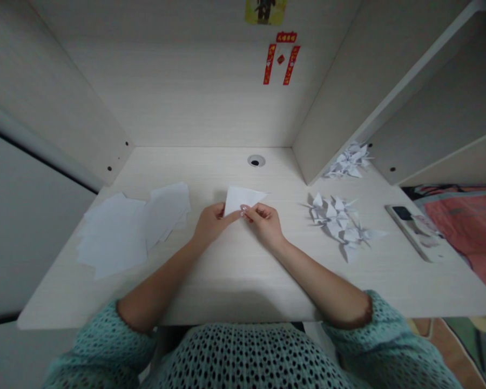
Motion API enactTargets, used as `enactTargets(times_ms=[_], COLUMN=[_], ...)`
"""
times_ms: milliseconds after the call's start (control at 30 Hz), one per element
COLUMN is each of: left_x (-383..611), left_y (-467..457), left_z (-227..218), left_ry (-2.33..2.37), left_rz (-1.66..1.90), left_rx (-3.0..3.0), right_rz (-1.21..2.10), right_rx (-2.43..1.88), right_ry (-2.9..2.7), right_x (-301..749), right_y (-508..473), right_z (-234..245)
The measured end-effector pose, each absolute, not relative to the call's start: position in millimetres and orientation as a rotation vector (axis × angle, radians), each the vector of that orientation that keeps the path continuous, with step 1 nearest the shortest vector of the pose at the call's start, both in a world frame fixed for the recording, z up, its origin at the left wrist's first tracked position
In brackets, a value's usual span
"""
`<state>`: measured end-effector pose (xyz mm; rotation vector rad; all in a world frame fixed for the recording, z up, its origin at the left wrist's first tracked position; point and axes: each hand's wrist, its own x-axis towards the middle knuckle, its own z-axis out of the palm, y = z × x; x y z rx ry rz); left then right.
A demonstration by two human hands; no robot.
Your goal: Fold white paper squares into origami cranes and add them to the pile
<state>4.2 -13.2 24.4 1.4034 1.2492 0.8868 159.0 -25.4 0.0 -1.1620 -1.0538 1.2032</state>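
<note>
Teal holey knit top [247,359] right up front, then a pale desk [235,275]. Loose white sheets [117,232] spread on the left, spiky folded paper pieces [337,216] clustered on the right. Between those, left hand [209,224] and right hand [266,222] both pinch a folded white paper [242,198] along its lower edge; can't tell if it's touching the desk.

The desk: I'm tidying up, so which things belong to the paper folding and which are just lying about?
Belong, it seems:
folded paper, held in the left hand and right hand
loose white sheets
folded paper figures

Just lying about, likely:
phone
reddish cloth
</note>
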Motion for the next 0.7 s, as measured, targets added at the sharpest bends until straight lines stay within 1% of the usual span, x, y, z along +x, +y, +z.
enactTargets(times_ms=[67, 300, 533, 633, 700], left_x=[4, -1, -5, -5, -4], left_y=[-13, -8, -6, -6, -7], left_z=[23, 28, 25, 25, 25], left_ry=[1.341, 1.329, 1.378, 1.397, 1.383], left_rz=[0.838, 0.669, 0.687, 0.72, 0.729], left_rx=[1.436, 1.476, 1.451, 1.438, 1.454], right_rz=[1.197, 1.191, 1.022, 0.921, 0.967], right_rx=[-1.162, -1.213, -1.259, -1.21, -1.185], right_ry=[-1.049, -0.978, -0.559, -0.559, -0.614], right_x=[158, 166, 219, 224, 214], right_y=[-26, -20, 13, 15, 10], right_z=[0, 3, 11, 10, 9])
